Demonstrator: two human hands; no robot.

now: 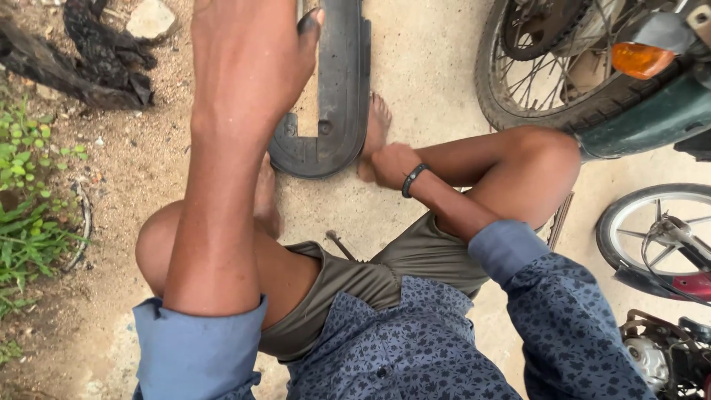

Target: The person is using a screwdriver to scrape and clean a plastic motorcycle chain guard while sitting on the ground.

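Note:
I squat barefoot on sandy concrete with a black rubber tyre (342, 89) standing on the ground between my feet. My left hand (248, 55) is raised close to the camera, its thumb by the tyre's left edge; its fingers run out of the top of the view, so any grip is hidden. My right hand (392, 164), with a dark band on the wrist, is curled into a blurred fist beside the tyre's lower right curve, close to my right foot (376, 126). Nothing shows in that fist.
A motorcycle's rear wheel (533, 70) and orange indicator (641, 59) stand at the upper right. A second wheel (655, 226) and engine parts are at the right edge. A thin metal rod (339, 243) lies under my legs. Charred wood (81, 59) and green plants (26, 192) border the left.

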